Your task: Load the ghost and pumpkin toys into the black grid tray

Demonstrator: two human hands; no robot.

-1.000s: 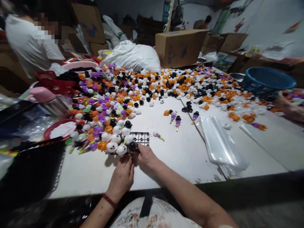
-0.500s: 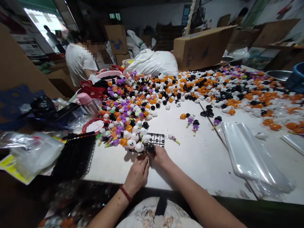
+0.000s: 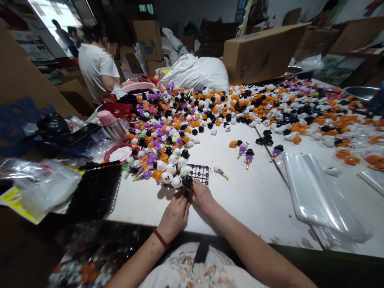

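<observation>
A black plastic grid rack (image 3: pixel 200 173) lies near the table's front, its left part filled with white, orange and black toy heads. At the front row's right end is a round black toy head (image 3: pixel 187 181), beside a white ghost head (image 3: pixel 177 182). My right hand (image 3: pixel 203 197) is closed on that black toy from its lower right side. Close by, my left hand (image 3: pixel 176 211) has its fingers pinched together at the rack's front edge; what they hold is hidden. A single toy with a yellow stem (image 3: pixel 221 173) lies right of the rack.
A large heap of Halloween toys (image 3: pixel 168 136) covers the table's back and left. Stacked black racks (image 3: pixel 94 192) lie at left, clear plastic bags (image 3: pixel 318 196) at right. A pink-lidded flask (image 3: pixel 111 124) stands near the heap. A person in a white shirt (image 3: pixel 96 70) is at back left.
My right hand has moved the black toy slightly up and left, against the row of toy heads on the rack. My left hand stays close to the rack's front edge.
</observation>
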